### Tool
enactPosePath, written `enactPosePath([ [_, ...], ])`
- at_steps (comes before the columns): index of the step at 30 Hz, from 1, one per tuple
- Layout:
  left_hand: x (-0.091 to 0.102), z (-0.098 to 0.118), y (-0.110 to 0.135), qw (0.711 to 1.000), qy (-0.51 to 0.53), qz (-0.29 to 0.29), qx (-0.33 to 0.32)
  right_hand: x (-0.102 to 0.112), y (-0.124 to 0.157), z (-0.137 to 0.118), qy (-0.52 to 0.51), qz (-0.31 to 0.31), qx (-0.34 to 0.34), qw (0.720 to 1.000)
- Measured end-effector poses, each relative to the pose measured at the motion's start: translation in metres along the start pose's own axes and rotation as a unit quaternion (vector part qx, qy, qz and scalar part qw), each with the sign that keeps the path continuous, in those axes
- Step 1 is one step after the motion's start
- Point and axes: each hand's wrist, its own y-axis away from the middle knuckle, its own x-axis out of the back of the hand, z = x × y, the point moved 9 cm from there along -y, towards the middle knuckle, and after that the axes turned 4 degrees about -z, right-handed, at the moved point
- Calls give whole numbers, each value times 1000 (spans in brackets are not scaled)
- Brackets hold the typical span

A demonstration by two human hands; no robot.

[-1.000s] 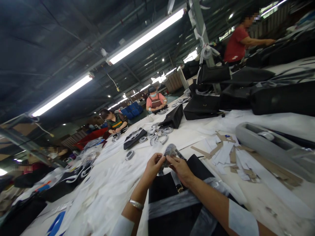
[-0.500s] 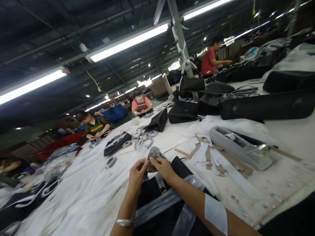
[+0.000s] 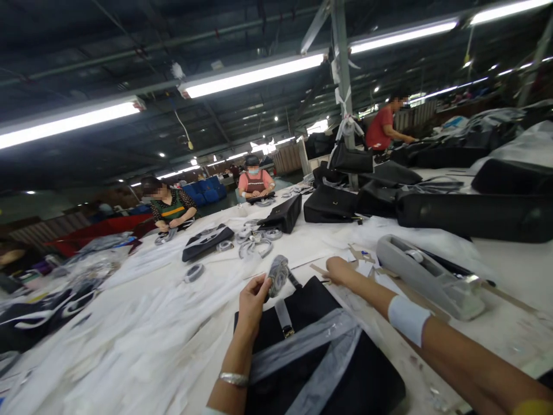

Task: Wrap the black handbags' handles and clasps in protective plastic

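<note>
My left hand [image 3: 254,300] is closed on a coiled strap [image 3: 279,275] wrapped in greyish plastic, held above the top edge of a black bag [image 3: 311,369]. The bag lies on the table in front of me, with translucent wrapping bands across it and a small gold buckle [image 3: 288,331] on its short strap. Off to the right, my right hand [image 3: 339,272] reaches down at the near side of a pile of paper strips [image 3: 389,282]. A brown card strip [image 3: 318,269] lies right by its fingertips. Those fingers are mostly hidden, so their grip is unclear.
A grey tape dispenser [image 3: 427,276] stands right of the strips. Black bags [image 3: 330,203] and several wrapped strap coils [image 3: 254,245] lie farther across the table. White sheeting [image 3: 142,334] covers the left side. Three co-workers are at the tables beyond, one in red [image 3: 380,129].
My right hand has let go of the coiled strap and moved right to the paper strips. My left hand still holds the coil. The view has shifted slightly.
</note>
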Motion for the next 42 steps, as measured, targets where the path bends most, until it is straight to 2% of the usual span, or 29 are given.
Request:
enactPosePath([
  [4, 0, -5, 0, 1000, 7, -6, 8, -12, -6, 17, 20, 2, -37, 999],
  [7, 3, -9, -2, 1000, 17, -3, 18, -2, -4, 12, -2, 28, -2, 1000],
  [10, 6, -15, -5, 999, 39, 1, 28, 16, 12, -11, -44, 88, 67, 993],
  [12, 8, -19, -7, 998, 59, 3, 32, 20, 28, -35, -81, 113, 117, 983],
  [14, 10, -22, -9, 996, 78, 7, 32, 10, 43, -61, -114, 95, 167, 975],
  [18, 15, -26, -11, 994, 102, 22, 26, -27, 61, -101, -139, -7, 225, 964],
  [20, 19, -27, -11, 994, 105, 31, 20, -38, 62, -107, -133, -27, 225, 965],
  [25, 18, -22, -6, 995, 99, 32, 5, -44, 54, -112, -125, -10, 213, 969],
  [28, 10, -16, -3, 997, 81, 7, -3, -51, 45, -125, -151, -14, 217, 964],
  [32, 7, -11, -1, 999, 50, -6, -15, -73, 34, -139, -218, -56, 204, 953],
  [36, 10, -8, -3, 999, 2, -13, -40, -96, 37, -133, -301, -113, 172, 931],
  [39, 5, -4, -3, 997, -45, -22, -60, -105, 44, -126, -357, -149, 157, 908],
  [42, -1, 2, 0, 992, -97, -15, -77, -106, 46, -115, -411, -143, 113, 893],
])
